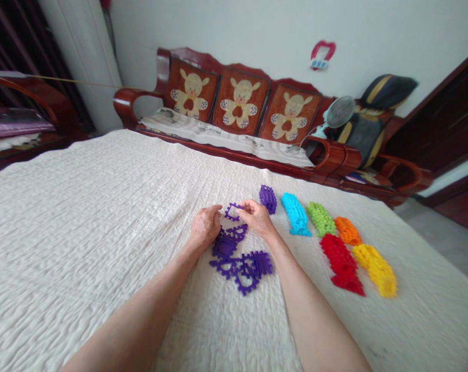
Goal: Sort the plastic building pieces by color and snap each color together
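1. Right hand (256, 218) pinches a purple toothed frame (227, 211), between both hands, over the quilted cover (113, 206).
2. Left hand (206, 225) is beside loose purple pieces (224, 247); whether it grips, I cannot tell.
3. Heart-shaped wall hanging (321, 56): markings too small to read.

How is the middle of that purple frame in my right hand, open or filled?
Open: the white quilted cover shows through the purple toothed frame in your right hand.
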Demonstrator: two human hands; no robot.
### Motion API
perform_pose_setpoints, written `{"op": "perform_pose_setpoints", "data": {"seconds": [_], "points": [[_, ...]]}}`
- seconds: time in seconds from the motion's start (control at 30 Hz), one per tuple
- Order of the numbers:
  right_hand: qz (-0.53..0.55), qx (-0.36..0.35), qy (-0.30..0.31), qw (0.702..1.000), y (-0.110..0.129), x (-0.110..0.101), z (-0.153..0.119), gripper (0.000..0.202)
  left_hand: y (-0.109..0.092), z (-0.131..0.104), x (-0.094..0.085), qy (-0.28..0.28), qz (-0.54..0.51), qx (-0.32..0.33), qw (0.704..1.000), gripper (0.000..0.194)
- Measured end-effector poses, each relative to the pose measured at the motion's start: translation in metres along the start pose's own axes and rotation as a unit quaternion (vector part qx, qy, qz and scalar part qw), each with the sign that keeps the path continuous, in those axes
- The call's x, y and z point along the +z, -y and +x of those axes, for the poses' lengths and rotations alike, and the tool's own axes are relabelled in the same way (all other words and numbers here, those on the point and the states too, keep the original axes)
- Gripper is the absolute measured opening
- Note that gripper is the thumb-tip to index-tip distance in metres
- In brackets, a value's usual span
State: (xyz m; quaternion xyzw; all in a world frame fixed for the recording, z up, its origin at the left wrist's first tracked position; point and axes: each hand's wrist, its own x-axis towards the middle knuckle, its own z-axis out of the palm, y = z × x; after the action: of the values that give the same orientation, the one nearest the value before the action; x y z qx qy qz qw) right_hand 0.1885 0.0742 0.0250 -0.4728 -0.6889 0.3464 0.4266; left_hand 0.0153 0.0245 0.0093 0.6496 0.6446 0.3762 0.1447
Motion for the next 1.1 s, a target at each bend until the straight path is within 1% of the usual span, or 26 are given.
{"op": "perform_pose_setpoints", "data": {"seconds": [0.13, 0.3, 0.43, 0.5, 0.6, 0.67, 0.73, 0.8, 0.87, 1.0, 1.1], "points": [[0.021, 0.009, -0.016, 1.0, -0.002, -0.002, 0.002, 0.026, -0.001, 0.0, 0.0, 0.006, -0.003, -0.007, 1.0, 0.038], [-0.034, 0.0, -0.047, 0.998, -0.011, -0.007, 0.005, 0.023, -0.001, -0.001, 0.0, 0.002, -0.002, -0.006, 1.0, 0.038], [-0.127, -0.034, -0.057, 0.99, -0.012, -0.017, 0.006, 0.017, -0.001, 0.0, 0.0, 0.002, 0.0, -0.002, 1.0, 0.037], [-0.185, -0.057, -0.057, 0.979, -0.011, -0.021, 0.005, 0.014, 0.0, 0.0, 0.001, 0.003, 0.004, -0.001, 1.0, 0.037], [-0.26, -0.098, -0.066, 0.958, -0.011, -0.022, 0.003, 0.017, 0.0, 0.0, 0.001, 0.003, 0.013, 0.0, 1.0, 0.036], [-0.28, -0.123, -0.077, 0.949, -0.013, -0.022, 0.002, 0.021, 0.0, 0.0, 0.001, 0.002, 0.02, -0.001, 1.0, 0.036], [-0.278, -0.144, -0.092, 0.945, -0.015, -0.023, 0.002, 0.024, 0.0, 0.0, 0.001, 0.001, 0.024, -0.001, 1.0, 0.036], [-0.274, -0.154, -0.121, 0.942, -0.017, -0.028, 0.004, 0.027, 0.001, 0.001, 0.002, 0.001, 0.027, 0.0, 1.0, 0.036], [-0.278, -0.144, -0.169, 0.935, -0.02, -0.038, 0.007, 0.029, 0.001, 0.001, 0.002, 0.0, 0.027, 0.002, 1.0, 0.036], [-0.281, -0.085, -0.266, 0.918, -0.029, -0.062, 0.012, 0.028, 0.003, 0.001, 0.003, 0.002, 0.029, 0.006, 1.0, 0.037], [-0.286, -0.057, -0.294, 0.91, -0.037, -0.073, 0.012, 0.02, 0.003, 0.001, 0.002, 0.006, 0.035, 0.006, 0.999, 0.037]]}}
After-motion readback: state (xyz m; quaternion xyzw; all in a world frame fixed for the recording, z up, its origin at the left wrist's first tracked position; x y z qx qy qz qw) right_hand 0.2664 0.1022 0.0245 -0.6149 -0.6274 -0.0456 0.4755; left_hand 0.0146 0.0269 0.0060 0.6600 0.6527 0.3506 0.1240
